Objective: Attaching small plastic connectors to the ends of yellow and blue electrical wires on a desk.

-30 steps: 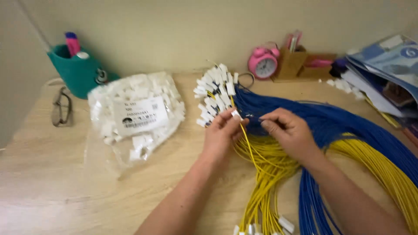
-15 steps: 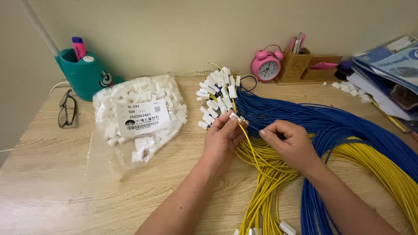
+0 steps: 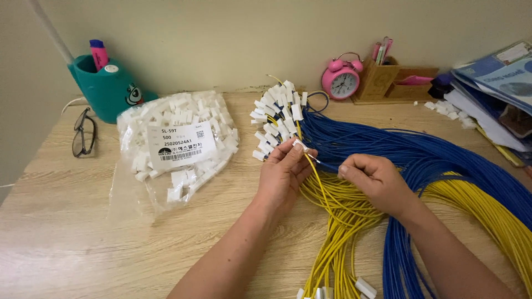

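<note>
Dozens of wires near the counter's back edge already wear white plugs [image 3: 277, 119]. The left hand [image 3: 285, 174] pinches another plug [image 3: 300, 145]; the right hand [image 3: 377, 180] grips its yellow wire [image 3: 318, 177]. A full bag [image 3: 174, 144] remains.

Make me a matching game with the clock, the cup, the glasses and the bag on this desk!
Things:
1. clock
2. cup
3. glasses
4. bag

Descriptions:
A. teal, holds a pink marker
B. clear, full of white plastic pieces
C. pink, stands by the wall
D. dark frame, lying flat near the desk's left edge

Pairs: 1-C, 2-A, 3-D, 4-B
</note>
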